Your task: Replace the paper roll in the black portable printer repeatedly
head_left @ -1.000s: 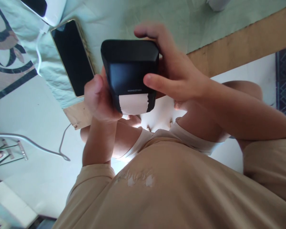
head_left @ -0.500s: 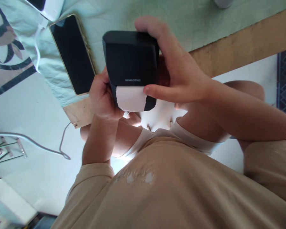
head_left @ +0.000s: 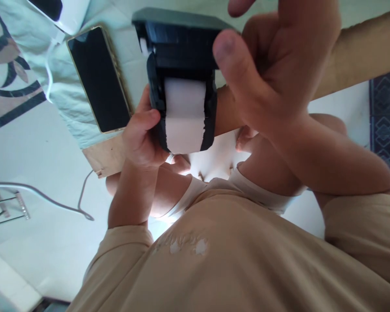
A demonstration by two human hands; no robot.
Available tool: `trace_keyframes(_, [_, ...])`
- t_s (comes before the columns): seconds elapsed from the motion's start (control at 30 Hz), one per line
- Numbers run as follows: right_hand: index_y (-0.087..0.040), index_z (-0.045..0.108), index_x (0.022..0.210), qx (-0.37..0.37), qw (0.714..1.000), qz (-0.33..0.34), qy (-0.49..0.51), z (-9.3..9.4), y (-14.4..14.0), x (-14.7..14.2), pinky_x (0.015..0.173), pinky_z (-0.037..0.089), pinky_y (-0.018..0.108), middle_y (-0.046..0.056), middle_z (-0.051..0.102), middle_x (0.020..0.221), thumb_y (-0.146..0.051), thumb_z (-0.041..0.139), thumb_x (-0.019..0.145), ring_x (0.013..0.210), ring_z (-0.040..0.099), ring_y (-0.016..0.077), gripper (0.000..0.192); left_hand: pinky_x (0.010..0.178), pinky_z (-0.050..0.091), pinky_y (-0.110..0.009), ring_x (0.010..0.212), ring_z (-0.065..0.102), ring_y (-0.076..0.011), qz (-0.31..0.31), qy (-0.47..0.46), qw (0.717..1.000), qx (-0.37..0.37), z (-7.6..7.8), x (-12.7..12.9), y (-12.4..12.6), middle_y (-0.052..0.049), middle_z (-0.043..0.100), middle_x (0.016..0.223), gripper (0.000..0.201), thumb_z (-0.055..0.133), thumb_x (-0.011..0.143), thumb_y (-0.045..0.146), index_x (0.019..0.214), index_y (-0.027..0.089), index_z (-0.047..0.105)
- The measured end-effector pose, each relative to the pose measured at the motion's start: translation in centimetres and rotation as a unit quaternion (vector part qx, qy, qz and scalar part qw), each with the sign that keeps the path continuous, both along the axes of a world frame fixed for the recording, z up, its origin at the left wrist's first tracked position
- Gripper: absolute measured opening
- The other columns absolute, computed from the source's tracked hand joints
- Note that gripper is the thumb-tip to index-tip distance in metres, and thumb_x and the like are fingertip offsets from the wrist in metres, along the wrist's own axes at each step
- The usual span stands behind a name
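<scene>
A black label printer (head_left: 210, 136) is held above my lap, its lid (head_left: 185, 41) swung up at the far side. Inside it lies white label paper (head_left: 185, 112), whose torn-edged end hangs over the near edge. My left hand (head_left: 144, 136) is wrapped round the printer's left side, thumb on the rim. At the raised lid's right corner is my right hand (head_left: 273, 65), thumb against the lid and one finger lifted away beyond it. Its other fingers are curled and partly hidden.
Left of the printer, a phone (head_left: 99, 80) lies on a pale green cloth (head_left: 65, 115). A white device (head_left: 66, 15) with a cable (head_left: 48, 73) is at the upper left. A wooden edge (head_left: 354, 56) runs along the table's near side. A patterned mat (head_left: 386, 125) lies at the right.
The printer's lid has gone from closed to raised, showing the paper inside. My right hand has shifted up and right to the lid's corner; my left hand still grips the body.
</scene>
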State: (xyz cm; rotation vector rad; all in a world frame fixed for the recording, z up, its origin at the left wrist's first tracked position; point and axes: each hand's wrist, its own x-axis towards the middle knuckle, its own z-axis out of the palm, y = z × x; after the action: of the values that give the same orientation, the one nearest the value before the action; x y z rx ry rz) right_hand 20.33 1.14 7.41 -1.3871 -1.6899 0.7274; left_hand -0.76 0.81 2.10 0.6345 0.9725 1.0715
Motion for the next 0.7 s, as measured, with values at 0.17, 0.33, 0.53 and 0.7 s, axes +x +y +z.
trace_keyframes(0.17, [-0.017, 0.046, 0.082, 0.002, 0.996, -0.02, 0.09, 0.0, 0.7, -0.5, 0.078, 0.053, 0.011, -0.004, 0.047, 0.089, -0.039, 0.049, 0.103, 0.097, 0.07, 0.0026, 0.03, 0.111, 0.062, -0.057, 0.14, 0.066, -0.0356, -0.023, -0.007, 0.999, 0.031, -0.4, 0.2, 0.1, -0.006, 0.074, 0.103, 0.05, 0.068, 0.074, 0.036, 0.121, 0.019, 0.058])
trace_keyframes(0.33, [-0.016, 0.063, 0.111, -0.032, 0.984, 0.062, -0.166, -0.6, 1.4, -0.5, 0.098, 0.058, 0.026, -0.003, 0.072, 0.11, -0.043, 0.045, 0.103, 0.108, 0.074, 0.0111, 0.034, 0.114, 0.06, -0.058, 0.147, 0.06, -0.0364, -0.04, -0.002, 0.998, 0.044, -0.9, -0.2, -0.1, -0.009, 0.072, 0.118, 0.058, 0.071, 0.081, 0.042, 0.132, 0.018, 0.057])
trace_keyframes(0.53, [-0.031, 0.065, 0.137, -0.123, 0.917, 0.115, -0.362, 1.3, 1.0, -1.9, 0.097, 0.056, 0.052, -0.001, 0.07, 0.139, -0.038, 0.044, 0.101, 0.129, 0.07, 0.0366, 0.042, 0.119, 0.055, -0.061, 0.153, 0.054, -0.036, -0.053, -0.023, 0.997, 0.055, -1.1, -0.4, -0.3, -0.008, 0.066, 0.117, 0.059, 0.071, 0.087, 0.041, 0.137, 0.014, 0.054])
trace_keyframes(0.7, [-0.038, 0.061, 0.137, -0.15, 0.891, 0.106, -0.416, 2.1, 0.8, -2.5, 0.079, 0.049, 0.036, -0.001, 0.076, 0.116, -0.037, 0.054, 0.096, 0.105, 0.074, 0.0297, 0.042, 0.118, 0.056, -0.059, 0.157, 0.05, -0.0378, -0.04, -0.012, 0.996, 0.079, -1.5, -0.3, -0.4, -0.007, 0.066, 0.11, 0.061, 0.082, 0.081, 0.046, 0.128, 0.015, 0.059])
